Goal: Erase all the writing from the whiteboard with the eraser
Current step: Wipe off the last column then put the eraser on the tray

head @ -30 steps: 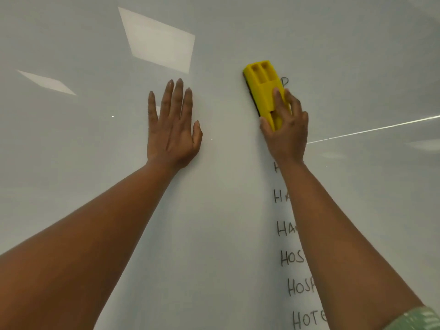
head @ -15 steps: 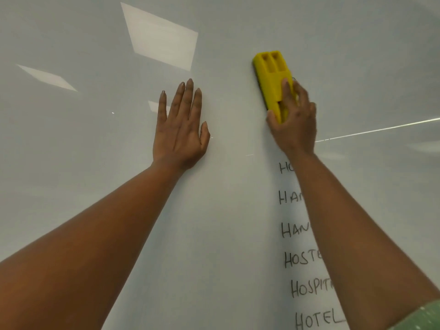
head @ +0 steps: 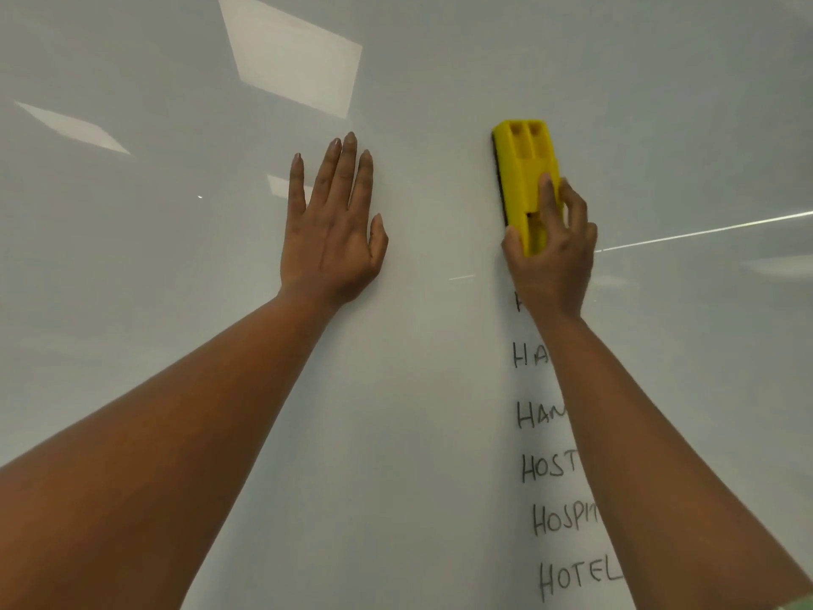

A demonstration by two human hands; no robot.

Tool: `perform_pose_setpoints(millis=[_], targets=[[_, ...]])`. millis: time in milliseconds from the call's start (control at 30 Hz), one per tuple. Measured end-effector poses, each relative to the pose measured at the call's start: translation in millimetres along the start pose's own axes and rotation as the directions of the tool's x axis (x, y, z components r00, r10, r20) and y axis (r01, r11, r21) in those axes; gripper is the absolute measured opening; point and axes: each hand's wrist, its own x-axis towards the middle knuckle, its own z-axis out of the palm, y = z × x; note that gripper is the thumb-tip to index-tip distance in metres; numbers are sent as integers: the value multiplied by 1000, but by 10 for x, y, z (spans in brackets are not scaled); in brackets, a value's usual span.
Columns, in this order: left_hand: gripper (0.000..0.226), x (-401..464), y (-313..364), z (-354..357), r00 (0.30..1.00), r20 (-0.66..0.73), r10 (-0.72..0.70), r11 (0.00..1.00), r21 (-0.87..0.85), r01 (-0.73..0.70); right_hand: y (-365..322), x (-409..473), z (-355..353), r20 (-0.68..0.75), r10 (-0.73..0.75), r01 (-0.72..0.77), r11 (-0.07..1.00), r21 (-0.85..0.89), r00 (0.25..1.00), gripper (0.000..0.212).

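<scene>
The glossy white whiteboard (head: 418,389) filled the whole head view, with pale rectangular reflections of ceiling lights (head: 292,52) across its upper left area. The left hand (head: 332,233) lay flat against the board, palm to the surface, its 4 fingers extended upward and slightly parted, the thumb held out to the right; it held nothing. The right hand (head: 550,261) gripped the lower end of the rectangular yellow plastic eraser (head: 523,178), thumb on the left edge and fingers curled over the front and right side. The eraser stood nearly upright, its dark felt face against the board, just above the hand and to the right of the left hand, well apart from it. Below the right hand ran a column of black handwritten capital words (head: 567,517), partly covered by the right forearm (head: 651,455); 6 lines were visible, the lowest reading HOTEL, those above beginning HOSPI, HOST, HAN and HA, the uppermost almost wholly hidden by the wrist. The board surface directly around the eraser appeared free of marks. A patterned pale green sleeve edge (head: 798,603) showed at the lower right corner.
</scene>
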Motion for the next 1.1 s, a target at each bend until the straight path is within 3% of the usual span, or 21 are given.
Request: perform_pose_setpoints(millis=[167, 233, 400, 567, 667, 933, 1100], targets=[[68, -7, 13, 8, 1000, 2, 2, 1000, 11, -2, 181, 204, -53, -40, 279, -279, 960, -12, 960, 63], [68, -4, 11, 8, 1000, -1, 1, 1000, 15, -1, 52, 276, -23, -41, 326, -327, 945, -6, 944, 63], [68, -12, 19, 8, 1000, -5, 1, 1000, 15, -1, -253, 96, 79, -35, 94, -92, 994, 51, 995, 64], [67, -10, 12, -3, 1000, -1, 4, 1000, 18, -4, -101, -182, 25, 14, -158, 158, 987, 25, 987, 62], [67, -10, 11, -1, 1000, 5, 4, 1000, 22, -4, 116, -181, -27, 2, -98, 98, 995, 12, 995, 62], [68, -16, 14, 3, 1000, 7, 6, 999, 36, -6, 138, 142, -39, -49, 320, -321, 947, -4, 946, 63], [68, -25, 9, 9, 1000, 6, 4, 999, 37, -4, 0, 60, 31, -46, 110, -109, 994, 24, 993, 64]])
